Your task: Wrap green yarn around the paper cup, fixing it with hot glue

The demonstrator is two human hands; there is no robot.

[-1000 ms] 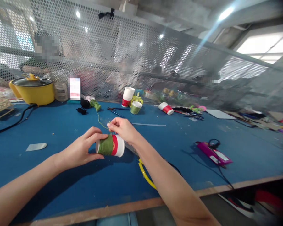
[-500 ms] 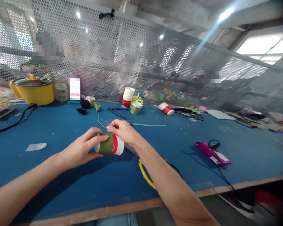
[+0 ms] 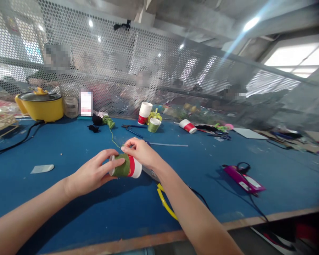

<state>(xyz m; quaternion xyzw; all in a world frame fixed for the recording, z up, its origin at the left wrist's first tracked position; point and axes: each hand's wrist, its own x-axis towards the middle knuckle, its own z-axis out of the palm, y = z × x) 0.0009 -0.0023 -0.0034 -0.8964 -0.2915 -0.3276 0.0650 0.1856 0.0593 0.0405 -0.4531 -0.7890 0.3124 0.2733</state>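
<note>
My left hand is closed around the base end of a paper cup, which lies on its side above the table. Green yarn covers about half of the cup; a red band and white rim show at its right end. Between thumb and fingertips, my right hand pinches green yarn at the cup's upper side. That strand runs back to a green yarn ball. Under my right forearm lie scissors with yellow handles, partly hidden.
On the blue table stand a yellow electric pot, a jar, a phone, stacked cups and a green-wrapped cup. Pliers lie nearby. A purple pouch with a cable sits right. Perforated metal screens the back.
The view has shifted slightly, so everything sits a little lower. Both hands keep their hold on the cup and yarn, with little other movement.
</note>
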